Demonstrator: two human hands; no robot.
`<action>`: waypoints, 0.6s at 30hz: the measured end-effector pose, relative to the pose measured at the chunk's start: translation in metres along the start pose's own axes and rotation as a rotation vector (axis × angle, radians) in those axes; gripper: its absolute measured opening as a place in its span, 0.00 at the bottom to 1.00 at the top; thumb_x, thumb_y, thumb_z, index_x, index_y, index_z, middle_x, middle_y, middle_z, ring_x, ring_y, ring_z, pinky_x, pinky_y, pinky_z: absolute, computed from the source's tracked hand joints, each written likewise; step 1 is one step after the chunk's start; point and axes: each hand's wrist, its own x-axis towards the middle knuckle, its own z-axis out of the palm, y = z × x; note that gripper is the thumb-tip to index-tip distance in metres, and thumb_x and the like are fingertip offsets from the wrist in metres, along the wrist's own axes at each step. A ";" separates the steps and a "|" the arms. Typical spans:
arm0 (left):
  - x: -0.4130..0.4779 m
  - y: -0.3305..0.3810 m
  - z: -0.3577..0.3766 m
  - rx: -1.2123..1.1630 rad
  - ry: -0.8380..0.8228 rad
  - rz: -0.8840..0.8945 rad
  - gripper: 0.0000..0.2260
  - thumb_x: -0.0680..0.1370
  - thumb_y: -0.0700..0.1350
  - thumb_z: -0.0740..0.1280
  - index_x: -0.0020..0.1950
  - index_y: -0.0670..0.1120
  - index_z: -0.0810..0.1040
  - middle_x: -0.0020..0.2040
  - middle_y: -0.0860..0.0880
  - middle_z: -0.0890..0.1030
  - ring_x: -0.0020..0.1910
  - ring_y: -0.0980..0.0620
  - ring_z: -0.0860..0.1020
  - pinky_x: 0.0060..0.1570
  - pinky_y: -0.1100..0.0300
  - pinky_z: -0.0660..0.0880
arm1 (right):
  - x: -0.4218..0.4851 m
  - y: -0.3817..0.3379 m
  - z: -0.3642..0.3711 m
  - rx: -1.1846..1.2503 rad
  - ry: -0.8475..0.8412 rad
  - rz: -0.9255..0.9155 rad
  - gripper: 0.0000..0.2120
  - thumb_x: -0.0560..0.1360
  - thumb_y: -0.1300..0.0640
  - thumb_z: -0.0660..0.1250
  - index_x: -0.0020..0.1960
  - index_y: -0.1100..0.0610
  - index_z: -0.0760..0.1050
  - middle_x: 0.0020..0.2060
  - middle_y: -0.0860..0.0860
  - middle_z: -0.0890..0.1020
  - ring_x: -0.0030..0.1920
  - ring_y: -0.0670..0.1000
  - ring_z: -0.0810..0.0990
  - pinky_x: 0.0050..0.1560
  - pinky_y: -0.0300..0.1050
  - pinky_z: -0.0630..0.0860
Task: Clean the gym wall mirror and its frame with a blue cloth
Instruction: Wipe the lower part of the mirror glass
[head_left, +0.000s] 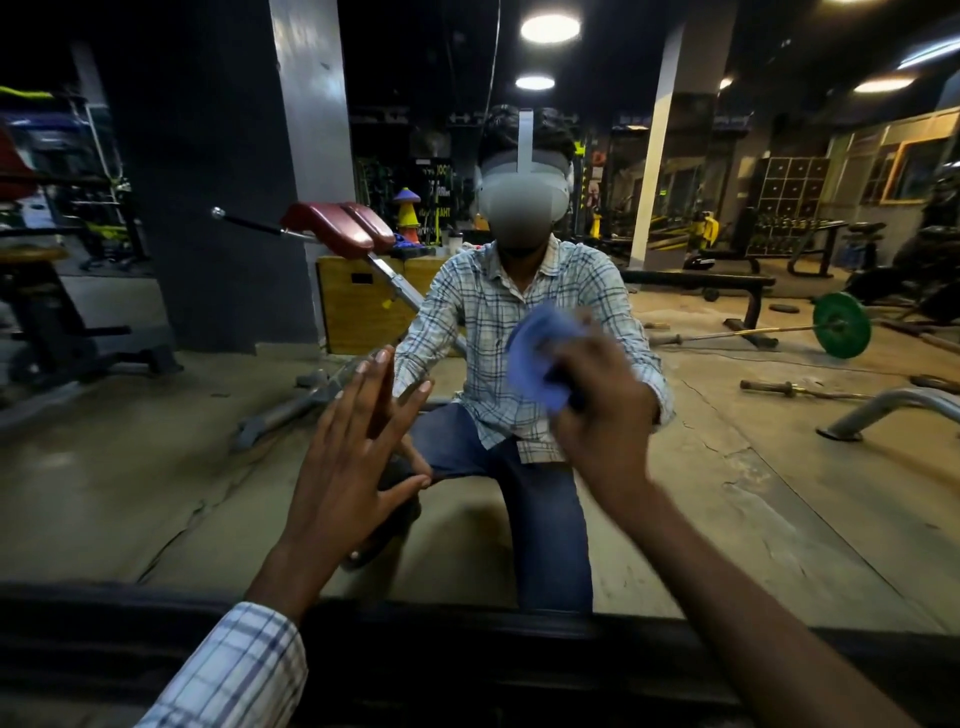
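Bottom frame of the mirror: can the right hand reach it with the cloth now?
Probably yes: the right hand holds the blue cloth higher up, and nothing lies between it and the bottom frame.

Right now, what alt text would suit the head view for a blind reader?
A right hand holds a bunched blue cloth to a gym wall mirror while the left hand rests open on the glass. The mirror shows the crouching person and gym equipment above its dark frame.

Blue cloth (535, 358); white-blue check sleeve (244, 670); green weight plate (841, 325); black frame (467, 649).
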 end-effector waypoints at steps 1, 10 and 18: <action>-0.002 -0.002 0.001 0.003 0.005 -0.006 0.52 0.68 0.59 0.81 0.84 0.53 0.57 0.86 0.44 0.44 0.84 0.43 0.48 0.76 0.43 0.58 | 0.024 0.002 -0.008 -0.009 0.134 0.076 0.14 0.72 0.65 0.73 0.57 0.58 0.82 0.56 0.56 0.80 0.54 0.52 0.79 0.53 0.36 0.75; -0.014 -0.013 -0.002 0.001 -0.011 -0.061 0.53 0.67 0.58 0.81 0.85 0.53 0.56 0.86 0.44 0.45 0.84 0.41 0.51 0.72 0.40 0.66 | -0.074 -0.019 0.055 0.023 -0.464 -0.206 0.17 0.68 0.62 0.71 0.57 0.55 0.82 0.54 0.54 0.80 0.54 0.57 0.80 0.54 0.48 0.79; -0.021 -0.033 -0.011 -0.002 -0.024 -0.068 0.54 0.66 0.56 0.83 0.84 0.54 0.56 0.86 0.44 0.45 0.84 0.41 0.50 0.73 0.40 0.65 | -0.009 -0.015 0.024 0.024 0.090 0.110 0.19 0.70 0.68 0.75 0.59 0.58 0.81 0.56 0.55 0.80 0.54 0.54 0.80 0.49 0.53 0.79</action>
